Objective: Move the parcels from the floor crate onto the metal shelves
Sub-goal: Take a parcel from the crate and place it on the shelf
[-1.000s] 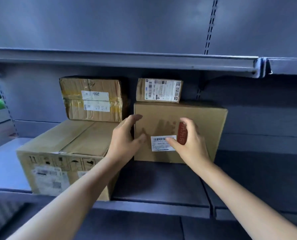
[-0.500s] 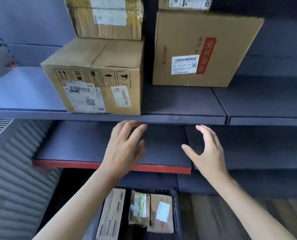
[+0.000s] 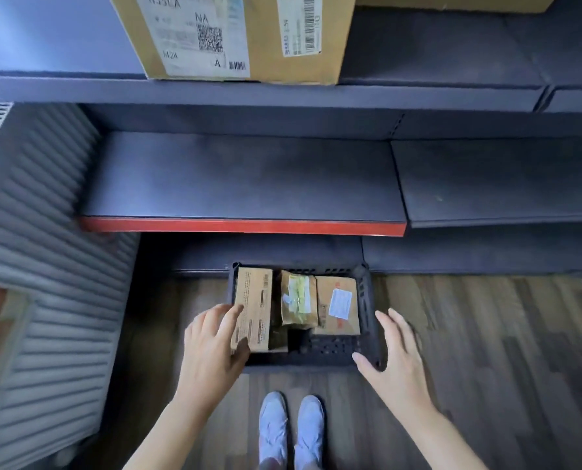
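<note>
Parcels fill the black floor crate (image 3: 366, 300); the left hand (image 3: 211, 347), fingers apart, touches the tall brown parcel (image 3: 254, 307). Right hand (image 3: 396, 361) hovers open beside the crate's right wall, grey shoes (image 3: 291, 429) just below.

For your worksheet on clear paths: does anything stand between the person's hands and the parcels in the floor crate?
Nothing visible does. The crate is open on top, and the left hand already overlaps the tall printed parcel at its left side. The right hand is spread open by the crate's right wall.

Two bare forearms, no sleeves. Left hand (image 3: 211, 347) and right hand (image 3: 396, 362) without gloves, rings or watch. Pair of pale grey-blue shoes (image 3: 291, 430).
</note>
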Available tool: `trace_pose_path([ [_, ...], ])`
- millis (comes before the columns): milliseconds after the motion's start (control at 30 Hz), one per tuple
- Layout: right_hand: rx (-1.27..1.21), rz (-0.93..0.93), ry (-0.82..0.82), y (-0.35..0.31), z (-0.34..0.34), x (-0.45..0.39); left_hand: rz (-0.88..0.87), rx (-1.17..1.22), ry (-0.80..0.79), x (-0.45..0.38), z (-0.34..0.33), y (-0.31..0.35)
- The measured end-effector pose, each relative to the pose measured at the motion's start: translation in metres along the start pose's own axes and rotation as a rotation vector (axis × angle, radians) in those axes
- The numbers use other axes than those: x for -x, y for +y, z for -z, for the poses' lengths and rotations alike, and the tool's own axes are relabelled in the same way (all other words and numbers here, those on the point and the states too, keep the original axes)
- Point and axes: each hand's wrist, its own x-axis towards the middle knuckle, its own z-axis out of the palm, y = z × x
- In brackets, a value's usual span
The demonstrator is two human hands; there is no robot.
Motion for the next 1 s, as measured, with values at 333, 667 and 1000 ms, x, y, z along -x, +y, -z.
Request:
trace_pose_path([
  [333,-0.039,-0.004,-0.085,0.036,-0.084,-0.023,0.149,0.028,-0.024,0.011,-0.085,-0.035],
  [667,-0.08,0.079,-0.114,0.123,-0.261,-0.102,0.33,0.03,-0.049,-0.043,-0.295,-0.117],
  [1000,-0.088,-0.048,-0.106,0.185,-0.333,-0.081,0.382,-0.195,-0.03,-0.058,-0.389,-0.134],
])
